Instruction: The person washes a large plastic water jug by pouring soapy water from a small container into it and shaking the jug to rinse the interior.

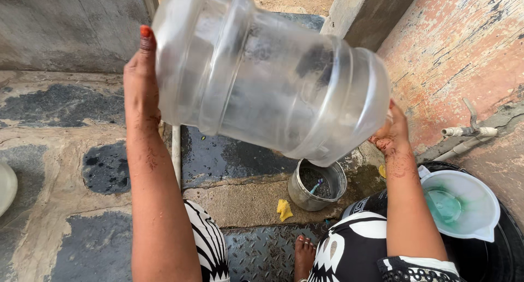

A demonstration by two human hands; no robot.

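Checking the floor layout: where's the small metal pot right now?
Head view, lower centre-right: the metal pot stands on the wet concrete floor, directly under the tilted clear plastic jug, with a yellow rag just left.

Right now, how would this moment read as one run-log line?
left hand: flat on jug base | right hand: at neck end | clear plastic jug: lifted, tilted sideways | metal pot: on ground below | white pitcher: at right
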